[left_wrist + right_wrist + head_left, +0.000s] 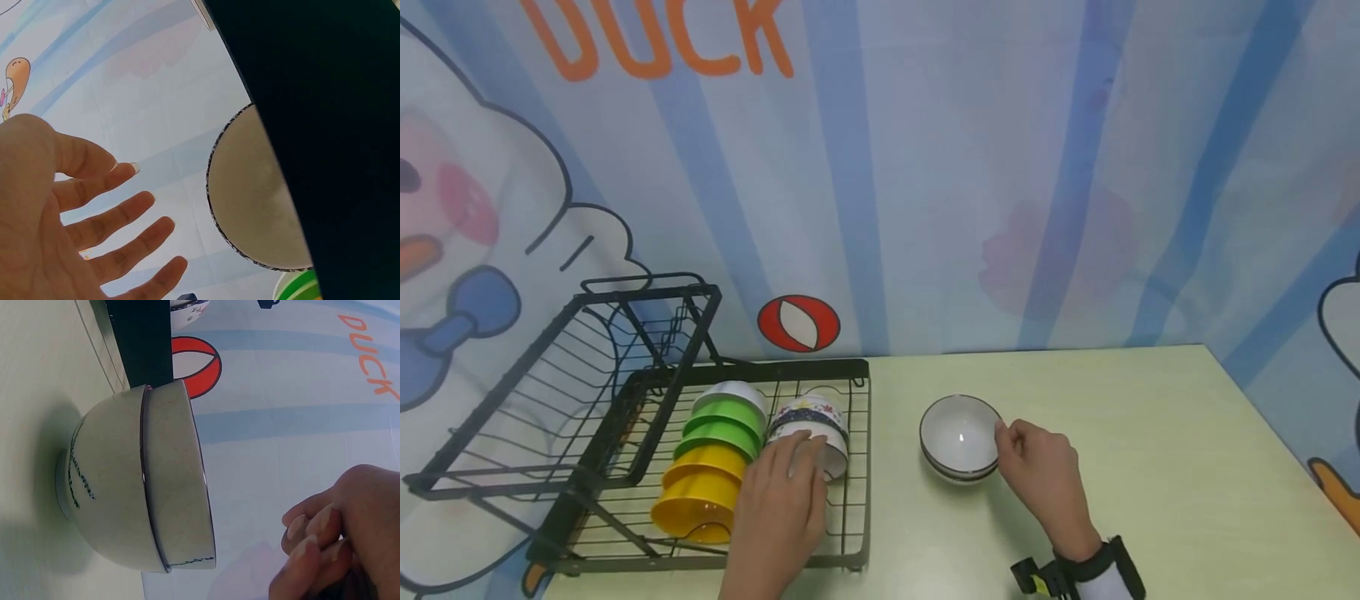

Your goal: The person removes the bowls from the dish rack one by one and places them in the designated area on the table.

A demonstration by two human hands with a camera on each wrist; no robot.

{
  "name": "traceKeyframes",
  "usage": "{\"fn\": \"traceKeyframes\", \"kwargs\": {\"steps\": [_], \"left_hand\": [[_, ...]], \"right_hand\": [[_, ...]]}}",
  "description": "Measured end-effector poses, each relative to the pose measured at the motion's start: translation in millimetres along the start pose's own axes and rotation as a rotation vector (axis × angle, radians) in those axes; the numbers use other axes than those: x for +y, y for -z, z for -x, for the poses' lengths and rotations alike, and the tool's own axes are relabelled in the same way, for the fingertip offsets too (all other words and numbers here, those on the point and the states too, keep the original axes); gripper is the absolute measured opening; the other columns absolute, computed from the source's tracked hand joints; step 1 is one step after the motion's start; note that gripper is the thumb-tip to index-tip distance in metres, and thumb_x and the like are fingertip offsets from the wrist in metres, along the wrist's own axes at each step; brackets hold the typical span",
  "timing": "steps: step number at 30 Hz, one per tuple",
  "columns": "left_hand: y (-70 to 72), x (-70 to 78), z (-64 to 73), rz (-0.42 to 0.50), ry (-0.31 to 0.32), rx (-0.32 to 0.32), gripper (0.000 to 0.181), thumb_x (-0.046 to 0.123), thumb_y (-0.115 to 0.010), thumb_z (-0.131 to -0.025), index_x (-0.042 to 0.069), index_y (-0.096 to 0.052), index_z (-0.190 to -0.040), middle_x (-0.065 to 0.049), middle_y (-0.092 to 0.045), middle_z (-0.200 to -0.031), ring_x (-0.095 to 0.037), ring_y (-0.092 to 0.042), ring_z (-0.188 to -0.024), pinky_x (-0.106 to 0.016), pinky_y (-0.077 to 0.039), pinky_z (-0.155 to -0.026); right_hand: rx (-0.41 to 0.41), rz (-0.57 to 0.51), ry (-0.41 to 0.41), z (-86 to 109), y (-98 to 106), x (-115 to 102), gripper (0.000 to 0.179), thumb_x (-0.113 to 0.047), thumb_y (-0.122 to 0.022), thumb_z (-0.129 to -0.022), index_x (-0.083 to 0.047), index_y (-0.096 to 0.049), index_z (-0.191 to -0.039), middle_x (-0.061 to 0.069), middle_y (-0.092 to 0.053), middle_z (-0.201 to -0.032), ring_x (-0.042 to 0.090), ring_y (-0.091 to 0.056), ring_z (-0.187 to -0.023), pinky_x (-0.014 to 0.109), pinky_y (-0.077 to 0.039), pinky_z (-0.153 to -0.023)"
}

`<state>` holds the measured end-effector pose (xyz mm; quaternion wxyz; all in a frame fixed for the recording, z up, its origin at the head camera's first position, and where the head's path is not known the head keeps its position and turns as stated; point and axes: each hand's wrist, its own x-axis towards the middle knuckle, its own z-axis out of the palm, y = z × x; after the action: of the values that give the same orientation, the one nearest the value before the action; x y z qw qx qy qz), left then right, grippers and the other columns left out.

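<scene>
Left hand [781, 504]: fingers apart, gripping nothing, near white bowls [812, 413] in rack [655, 565]. Right hand [1043, 468]: fingers loosely curled, gripping nothing, just beside 2 stacked bowls [958, 437] on table [1150, 458]. Rack's side rail [868, 467] stands between both groups. Left: yellow bowls [700, 496], green bowls [724, 431].

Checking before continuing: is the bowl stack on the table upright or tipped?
Upright: the bowl stack opens upward, its foot resting on the table.
</scene>
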<state>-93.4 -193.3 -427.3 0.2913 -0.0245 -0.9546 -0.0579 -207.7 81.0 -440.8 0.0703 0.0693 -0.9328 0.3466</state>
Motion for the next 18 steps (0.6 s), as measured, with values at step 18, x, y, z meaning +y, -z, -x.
{"fn": "traceKeyframes", "kwargs": {"steps": [18], "left_hand": [[-8.0, -5.8, 1.4, -0.051, 0.067, -0.119, 0.035, 0.019, -0.061, -0.093, 0.008, -0.063, -0.125, -0.016, -0.061, -0.13, -0.037, -0.056, -0.121, -0.056, -0.051, -0.097]], "right_hand": [[-0.027, 0.012, 0.016, 1.8, -0.5, -3.3, 0.041, -0.023, -0.052, -0.1, -0.01, -0.05, -0.061, -0.003, -0.041, -0.051, 0.012, -0.039, -0.046, 0.022, -0.028, -0.043]]}}
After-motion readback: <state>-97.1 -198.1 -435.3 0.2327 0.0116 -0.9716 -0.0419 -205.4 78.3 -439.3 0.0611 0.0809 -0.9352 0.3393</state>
